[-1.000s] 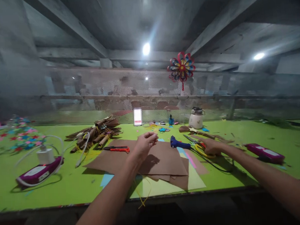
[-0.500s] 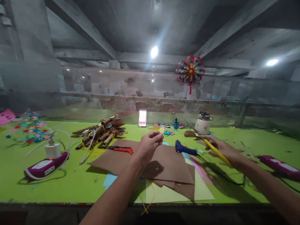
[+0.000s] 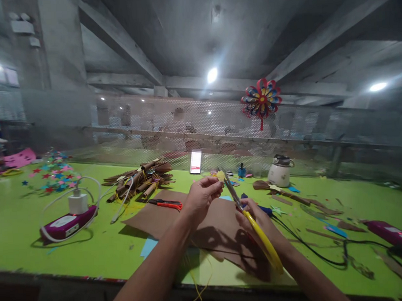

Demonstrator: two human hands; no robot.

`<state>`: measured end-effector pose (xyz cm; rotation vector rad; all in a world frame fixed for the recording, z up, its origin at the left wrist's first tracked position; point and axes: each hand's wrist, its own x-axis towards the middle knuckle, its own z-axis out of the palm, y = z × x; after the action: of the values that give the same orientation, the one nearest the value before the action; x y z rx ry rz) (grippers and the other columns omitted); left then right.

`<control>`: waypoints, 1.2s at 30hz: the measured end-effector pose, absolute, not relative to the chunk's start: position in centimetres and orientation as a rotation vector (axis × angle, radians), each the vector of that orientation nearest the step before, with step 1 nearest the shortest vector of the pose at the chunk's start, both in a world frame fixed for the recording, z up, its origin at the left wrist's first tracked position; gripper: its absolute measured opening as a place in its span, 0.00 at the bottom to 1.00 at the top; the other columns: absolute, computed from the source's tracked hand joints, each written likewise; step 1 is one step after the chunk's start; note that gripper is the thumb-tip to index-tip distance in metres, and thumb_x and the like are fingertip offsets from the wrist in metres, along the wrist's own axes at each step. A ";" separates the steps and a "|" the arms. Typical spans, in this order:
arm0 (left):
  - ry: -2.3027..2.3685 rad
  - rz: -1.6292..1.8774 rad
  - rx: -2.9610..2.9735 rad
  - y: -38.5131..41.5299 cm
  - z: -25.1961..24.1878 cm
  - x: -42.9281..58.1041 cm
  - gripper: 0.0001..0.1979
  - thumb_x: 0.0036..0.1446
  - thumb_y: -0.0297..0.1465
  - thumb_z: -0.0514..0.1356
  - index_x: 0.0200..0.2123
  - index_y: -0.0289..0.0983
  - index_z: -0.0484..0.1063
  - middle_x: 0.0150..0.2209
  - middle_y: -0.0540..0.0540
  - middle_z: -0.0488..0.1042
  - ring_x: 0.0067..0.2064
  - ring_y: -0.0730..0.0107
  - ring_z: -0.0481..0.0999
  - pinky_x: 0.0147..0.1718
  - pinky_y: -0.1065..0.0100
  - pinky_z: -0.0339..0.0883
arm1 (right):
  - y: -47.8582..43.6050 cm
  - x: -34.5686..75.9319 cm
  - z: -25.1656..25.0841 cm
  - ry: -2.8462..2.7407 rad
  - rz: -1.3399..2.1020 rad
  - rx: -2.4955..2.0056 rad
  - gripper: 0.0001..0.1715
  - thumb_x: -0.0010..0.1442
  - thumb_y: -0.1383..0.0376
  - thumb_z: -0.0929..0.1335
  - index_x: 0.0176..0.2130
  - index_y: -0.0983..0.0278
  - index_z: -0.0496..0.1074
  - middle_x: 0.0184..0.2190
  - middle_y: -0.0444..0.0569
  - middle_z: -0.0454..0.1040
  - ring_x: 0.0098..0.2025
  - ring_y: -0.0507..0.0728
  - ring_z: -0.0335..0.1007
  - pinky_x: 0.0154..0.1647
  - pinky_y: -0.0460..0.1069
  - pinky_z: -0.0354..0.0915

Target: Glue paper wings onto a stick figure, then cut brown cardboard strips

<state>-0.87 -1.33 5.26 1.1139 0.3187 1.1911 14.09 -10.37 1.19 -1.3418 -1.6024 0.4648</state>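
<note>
Between the fingertips of my left hand (image 3: 204, 195) is a small pale yellow paper piece (image 3: 220, 176). My right hand (image 3: 255, 217) is closed around yellow-handled scissors (image 3: 238, 199), whose blades point up beside the paper piece. Whether the blades touch the paper I cannot tell. Beneath both hands lie brown paper sheets (image 3: 210, 221), with pale yellow paper (image 3: 209, 272) under them. The blue glue gun (image 3: 265, 210) is partly hidden behind my right hand. A red and black utility knife (image 3: 165, 204) rests on the brown sheet's left part.
Rolled brown paper pieces (image 3: 145, 179) are heaped at the back left. Purple power strips (image 3: 69, 225) sit on both sides, with cords across the green table (image 3: 102, 257). A phone (image 3: 195, 162) stands at the back, a white jug (image 3: 279, 171) to its right. Paper scraps (image 3: 352, 226) litter the right side.
My right hand has brought the scissors left and inward, from the table's right side to the paper piece. My left hand still pinches the paper. The view has shifted slightly left.
</note>
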 end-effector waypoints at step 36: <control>0.438 1.066 1.305 -1.5 5.6 -1.3 0.14 0.36 0.33 0.71 0.22 0.32 0.70 0.19 0.49 0.68 0.22 0.79 0.64 0.22 0.74 0.52 | -10.5 14.1 0.7 -1.717 0.355 -1.276 0.22 0.58 0.51 0.61 0.46 0.63 0.65 0.30 0.47 0.69 0.34 0.56 0.66 0.30 0.46 0.62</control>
<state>-1.28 -1.53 5.61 1.3052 0.4382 1.0660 14.09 -10.53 0.69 -1.2756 -1.7174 0.3548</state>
